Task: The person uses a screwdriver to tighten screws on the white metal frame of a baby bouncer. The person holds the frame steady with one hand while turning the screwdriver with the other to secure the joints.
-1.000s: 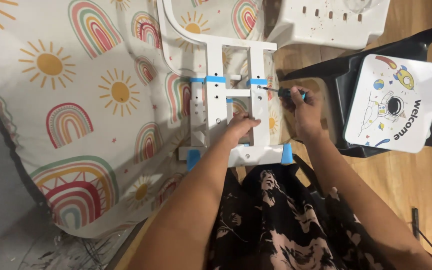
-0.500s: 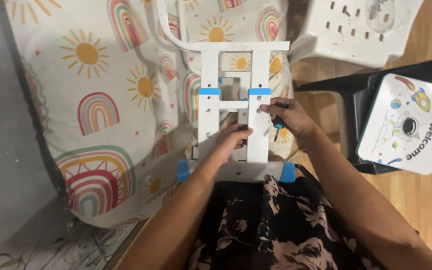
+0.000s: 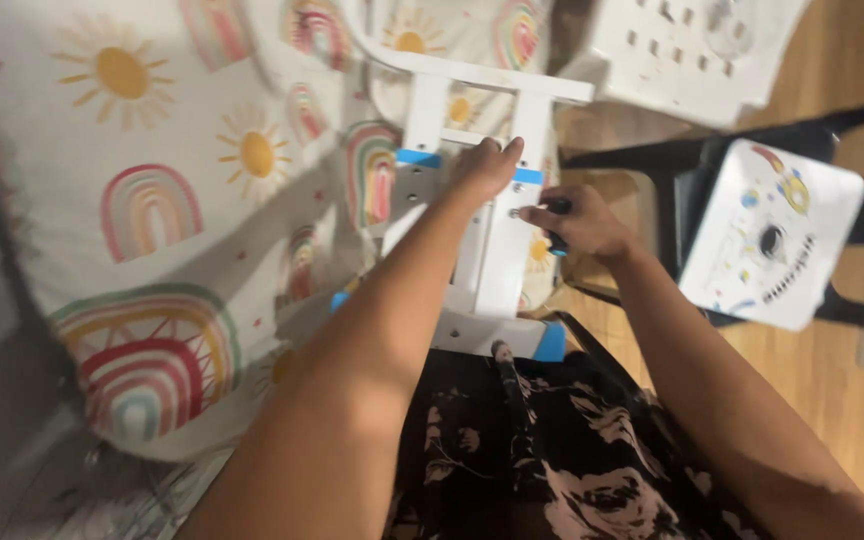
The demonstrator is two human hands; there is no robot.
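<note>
A white wooden frame with blue tape bands lies in front of me, its near end resting against my lap. My left hand lies flat on its upper part, fingers by the blue tape. My right hand is closed around a dark-handled tool whose tip meets the right rail of the frame.
A cloth printed with suns and rainbows covers the floor to the left. A white plastic piece with slots lies at the top right. A black chair holds a white printed board. Wooden floor shows at the right.
My left hand has slid up the frame from its middle to the taped upper part. My right hand with the tool has moved in against the right rail. The view has shifted.
</note>
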